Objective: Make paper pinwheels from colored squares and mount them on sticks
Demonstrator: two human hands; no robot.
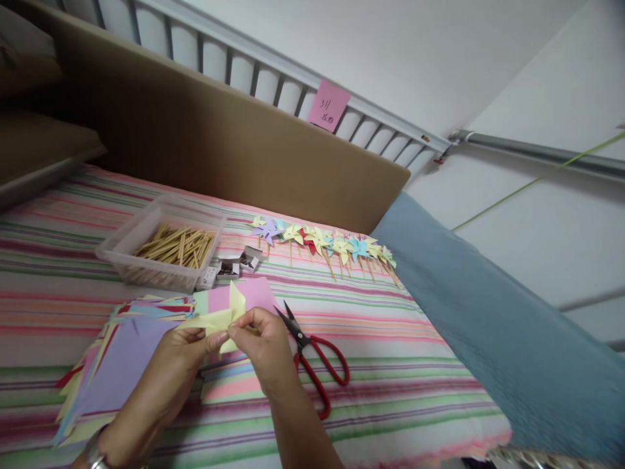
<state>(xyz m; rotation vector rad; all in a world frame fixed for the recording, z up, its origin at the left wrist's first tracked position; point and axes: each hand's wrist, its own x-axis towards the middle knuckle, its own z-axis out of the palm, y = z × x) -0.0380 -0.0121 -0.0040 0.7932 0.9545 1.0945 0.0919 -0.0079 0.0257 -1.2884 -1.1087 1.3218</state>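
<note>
A pale yellow paper pinwheel (217, 319), with its blades folded in, is held up between both hands. My left hand (188, 348) pinches it from the left, thumb near the centre. From the right, my right hand (261, 339) closes its thumb and fingertips on the same centre. Whether a small pin is between the fingertips cannot be seen. Below the hands lie pink paper squares (261, 294) and a stack of coloured sheets (131, 358) with a purple one on top. Scissors (312, 355) with red handles rest partly open beside my right wrist.
A clear plastic box (161, 270) of wooden sticks (183, 246) stands behind the paper. Small open boxes (239, 264) with dark bits sit beside it. Finished pinwheels (317, 240) on sticks line the back of the striped cloth (390, 391). A cardboard panel (234, 143) rises behind.
</note>
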